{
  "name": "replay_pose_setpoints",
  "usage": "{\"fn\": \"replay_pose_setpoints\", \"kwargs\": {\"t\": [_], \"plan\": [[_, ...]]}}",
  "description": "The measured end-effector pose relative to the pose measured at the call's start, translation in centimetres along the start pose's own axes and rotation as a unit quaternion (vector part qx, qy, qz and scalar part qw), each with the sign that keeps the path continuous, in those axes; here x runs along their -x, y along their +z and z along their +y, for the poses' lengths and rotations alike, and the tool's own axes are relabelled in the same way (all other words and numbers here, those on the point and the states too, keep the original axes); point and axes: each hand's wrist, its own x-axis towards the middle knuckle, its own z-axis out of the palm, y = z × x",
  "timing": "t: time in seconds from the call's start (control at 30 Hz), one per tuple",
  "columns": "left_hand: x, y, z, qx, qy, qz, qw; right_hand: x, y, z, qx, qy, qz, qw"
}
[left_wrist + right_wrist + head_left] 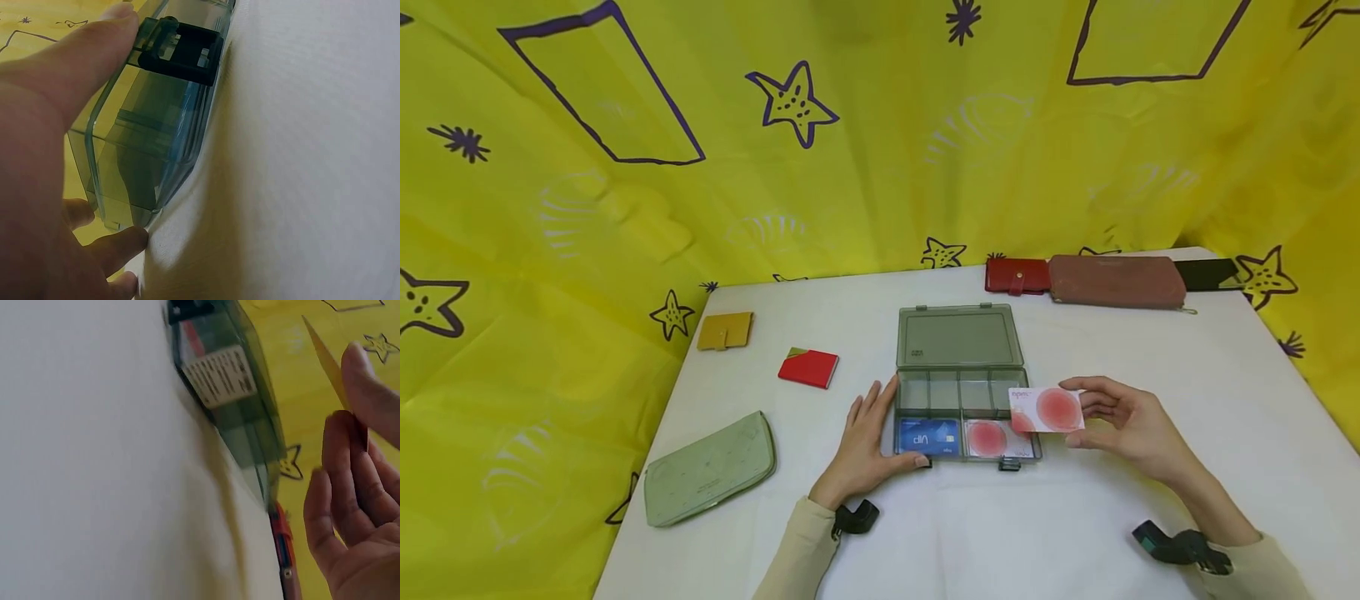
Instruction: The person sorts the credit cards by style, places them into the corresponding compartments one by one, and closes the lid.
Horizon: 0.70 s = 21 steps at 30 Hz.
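Note:
A green see-through divided box (961, 392) lies on the white table with its lid (961, 337) folded back. Its front row holds a blue card (929, 437) marked VIP at left and a pink-and-white card (988, 439) at right. My left hand (868, 442) rests against the box's left side, fingers spread and fairly straight, thumb along the front edge by a black latch (187, 53). Between thumb and fingers my right hand (1138, 425) pinches another pink-and-white card (1047, 409), above the box's right edge. The right wrist view shows this card (328, 365) nearly edge-on.
On the left lie a yellow wallet (726, 331), a red card case (808, 367) and a pale green purse (711, 471). Along the back right sit a red wallet (1017, 276), a brownish-pink long wallet (1116, 281) and a black flat item (1206, 275). A yellow patterned curtain (865, 183) surrounds the table.

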Motion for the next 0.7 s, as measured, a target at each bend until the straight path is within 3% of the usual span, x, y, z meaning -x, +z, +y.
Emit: {"fn": "replay_pose_setpoints", "kwargs": {"t": [0.2, 0.4, 0.6, 0.7], "plan": [[0.0, 0.1, 0.0, -0.006, 0.002, 0.001, 1.0000, -0.8, 2.4, 0.2, 0.069, -0.043, -0.016, 0.997], [0.1, 0.1, -0.1, -0.006, 0.000, 0.001, 1.0000, -1.4, 3.8, 0.5, 0.106, -0.030, -0.024, 0.994], [0.1, 0.1, -0.1, -0.007, 0.006, 0.003, 0.9999, -2.0, 4.6, 0.7, 0.140, -0.047, -0.026, 0.989], [0.1, 0.1, -0.1, -0.008, 0.008, 0.004, 0.9999, -2.5, 4.3, 0.7, 0.131, -0.030, -0.020, 0.991]]}}
